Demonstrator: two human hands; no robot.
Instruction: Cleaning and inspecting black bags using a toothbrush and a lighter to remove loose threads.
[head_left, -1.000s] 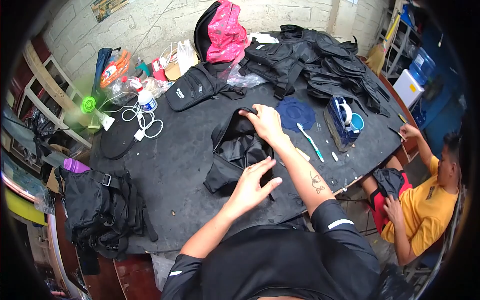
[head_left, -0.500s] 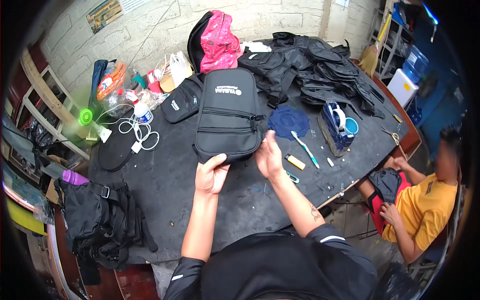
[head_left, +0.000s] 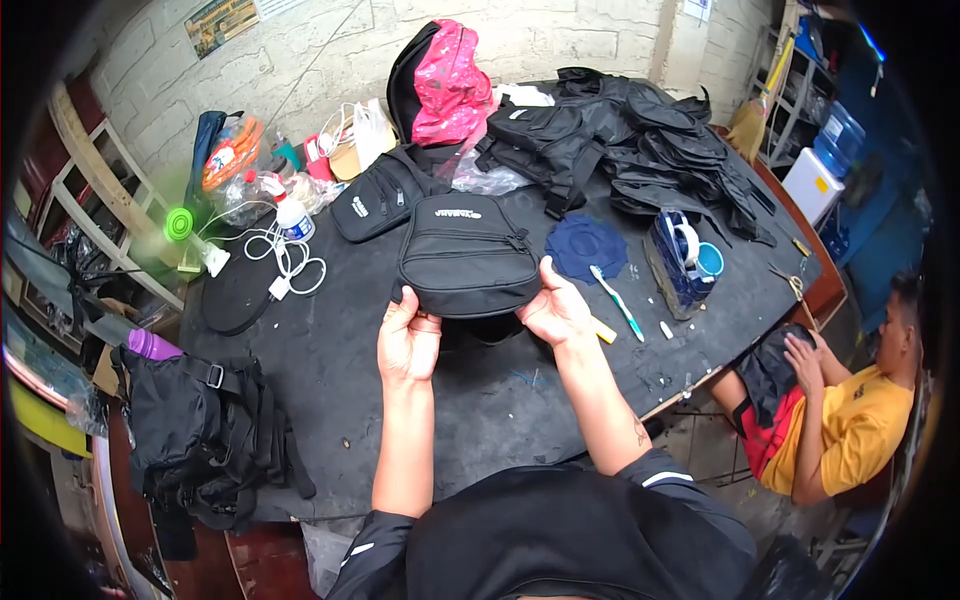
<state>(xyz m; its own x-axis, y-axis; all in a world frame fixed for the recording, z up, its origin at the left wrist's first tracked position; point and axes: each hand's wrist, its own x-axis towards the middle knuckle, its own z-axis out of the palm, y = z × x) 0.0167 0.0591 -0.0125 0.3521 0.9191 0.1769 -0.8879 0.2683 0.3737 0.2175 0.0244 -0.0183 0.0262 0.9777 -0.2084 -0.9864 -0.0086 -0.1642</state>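
Between my hands is a black zippered bag (head_left: 470, 262) with white lettering near its top, tilted so its lower edge faces me. My left hand (head_left: 408, 338) grips its lower left corner, thumb on the front. At the lower right corner my right hand (head_left: 556, 304) holds it the same way, fingers partly under the bag. A similar smaller black bag (head_left: 378, 204) lies just behind it to the left. Right of the held bag lie a round dark blue cloth (head_left: 586, 247), a toothbrush (head_left: 618, 303) and a yellow object (head_left: 603, 331), partly hidden by my right hand.
Black bags (head_left: 650, 140) are heaped at the back right, beside a pink bag (head_left: 450, 85). A tape holder (head_left: 675, 262) and scissors (head_left: 793, 282) lie right. A spray bottle (head_left: 294, 216), white cable (head_left: 285, 262) and black backpack (head_left: 200, 430) are left. A person in yellow (head_left: 850, 430) sits right.
The held bag has tipped, its top leaning away and its bottom edge turned toward me. My right hand has closed on its right corner. The seated person has raised a hand.
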